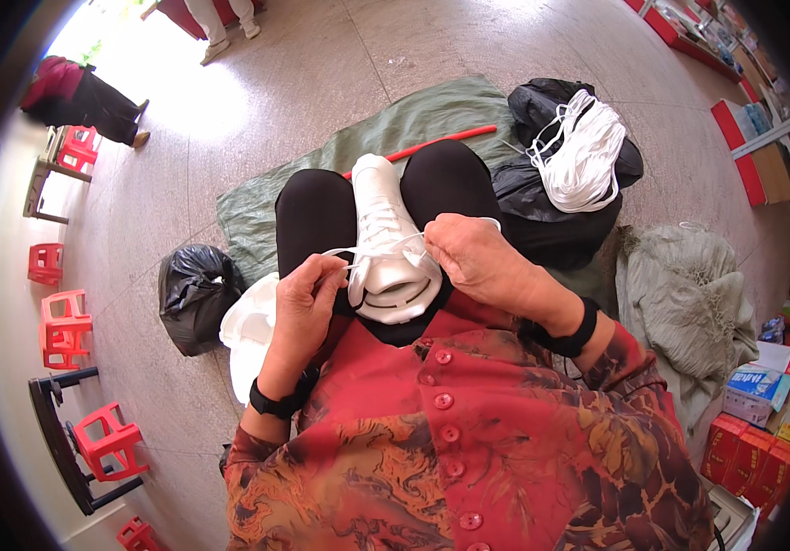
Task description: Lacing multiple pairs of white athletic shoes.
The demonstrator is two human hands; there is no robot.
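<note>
A white sneaker (pixel 378 197) rests between my thighs, its toe pointing away from me and its opening toward me. White lace (pixel 344 251) runs crisscross up its front. My left hand (pixel 310 286) pinches one lace end just left of the shoe's collar. On the other side, my right hand (pixel 468 253) is closed on the other end, with the lace stretched between the hands above the tongue. A short loose piece shows behind my right knuckles.
A bundle of white laces (pixel 583 151) lies on a black plastic bag (pixel 542 197) at the right. White shoes (pixel 253 331) and another black bag (pixel 200 294) sit left. A green sheet (pixel 257 216) with a red strip (pixel 459 135) lies ahead. Red stools (pixel 108 441) line the left wall; a person (pixel 83 96) stands far left.
</note>
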